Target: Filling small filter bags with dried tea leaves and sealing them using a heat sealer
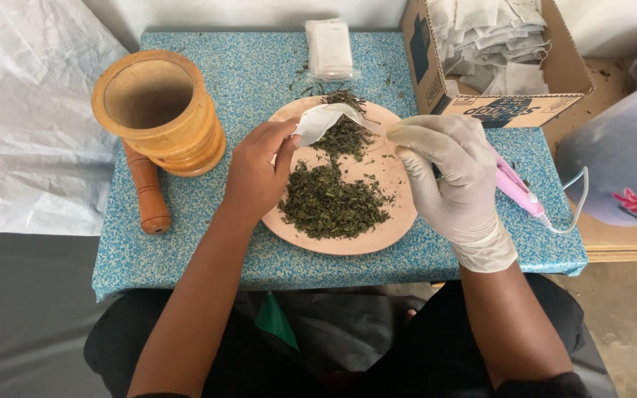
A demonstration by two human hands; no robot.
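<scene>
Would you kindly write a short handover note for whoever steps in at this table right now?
Left hand, bare: pinches the small white paper sachet open over the round tan plate.
Right hand, in a white glove: at the sachet's mouth; whether its grip holds leaves is unclear.
Chopped dried green leaves: piled on the plate.
Done: white sachets lie in the cardboard box.
Left: most leaves remain on the plate.

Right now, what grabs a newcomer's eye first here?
The pile of dried green leaves on the pinkish plate at table centre, with the bare left hand and gloved right hand holding a small white bag over it. Next, the wooden mortar at left, its pestle beside it.
</scene>
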